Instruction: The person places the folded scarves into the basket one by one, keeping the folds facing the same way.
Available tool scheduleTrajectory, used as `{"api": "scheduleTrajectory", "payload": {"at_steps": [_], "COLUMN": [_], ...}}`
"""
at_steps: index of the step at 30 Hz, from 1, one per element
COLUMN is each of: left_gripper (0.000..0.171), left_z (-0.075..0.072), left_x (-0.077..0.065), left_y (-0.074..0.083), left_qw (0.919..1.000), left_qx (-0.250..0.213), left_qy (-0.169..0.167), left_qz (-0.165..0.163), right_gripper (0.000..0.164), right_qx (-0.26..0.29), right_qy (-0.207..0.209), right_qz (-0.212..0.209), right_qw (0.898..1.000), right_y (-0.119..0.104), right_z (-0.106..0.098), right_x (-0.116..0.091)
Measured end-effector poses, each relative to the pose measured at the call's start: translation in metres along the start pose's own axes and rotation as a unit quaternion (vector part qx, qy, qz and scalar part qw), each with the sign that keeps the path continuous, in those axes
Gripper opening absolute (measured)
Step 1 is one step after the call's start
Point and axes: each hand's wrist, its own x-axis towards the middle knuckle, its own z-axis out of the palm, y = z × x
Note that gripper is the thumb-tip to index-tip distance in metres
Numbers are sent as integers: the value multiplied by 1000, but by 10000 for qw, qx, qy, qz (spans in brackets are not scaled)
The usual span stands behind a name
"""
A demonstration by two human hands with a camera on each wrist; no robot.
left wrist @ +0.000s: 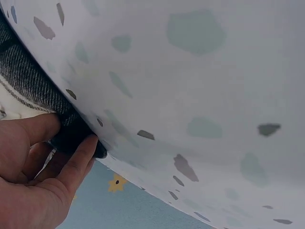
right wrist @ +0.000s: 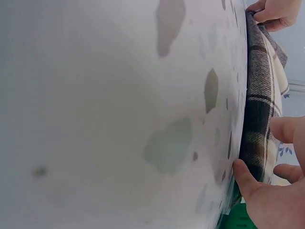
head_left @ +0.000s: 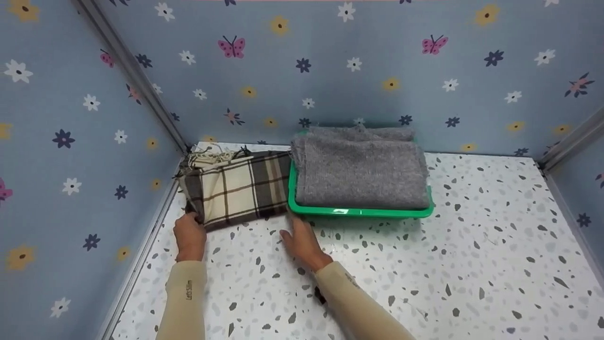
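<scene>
A folded plaid scarf (head_left: 233, 189) in cream, brown and black, fringed at its far left end, lies on the speckled surface. At its near left corner my left hand (head_left: 189, 236) pinches the dark fabric (left wrist: 71, 126) between thumb and fingers. My right hand (head_left: 304, 243) is by the scarf's near right end, beside a green basket (head_left: 358, 212). Its fingers (right wrist: 248, 179) are spread in the right wrist view, one fingertip low at the scarf's edge. The scarf's right end meets the basket's left side; part of it is hidden there.
Folded grey cloth (head_left: 363, 174) fills the basket and rises above its rim. Blue walls (head_left: 330, 85) with flowers and butterflies stand behind and on both sides. The white speckled surface (head_left: 472, 264) extends to the right and toward me.
</scene>
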Motion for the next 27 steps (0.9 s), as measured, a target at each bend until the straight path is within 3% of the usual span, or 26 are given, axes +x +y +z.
{"api": "scheduleTrajectory", "payload": {"at_steps": [7,17,27], "left_gripper": [32,32,31], "left_z": [1,0,-4], "left_x": [-4,-6,-5], "left_y": [-1,-2,-3], "left_qw": [10000,9998,10000], "left_qx": [-36,-67,-6], "left_qy": [-13,-13,11], "left_qz": [60,161,98], "right_gripper": [71,74,45], "right_qx": [158,202,-24], "right_qy": [-77,-536,-128], "right_qz": [141,331,165], "right_qw": [9997,9978,9998], "right_y": [3,-2,-1], "right_z": [2,7,4], "right_x": [4,13,16]}}
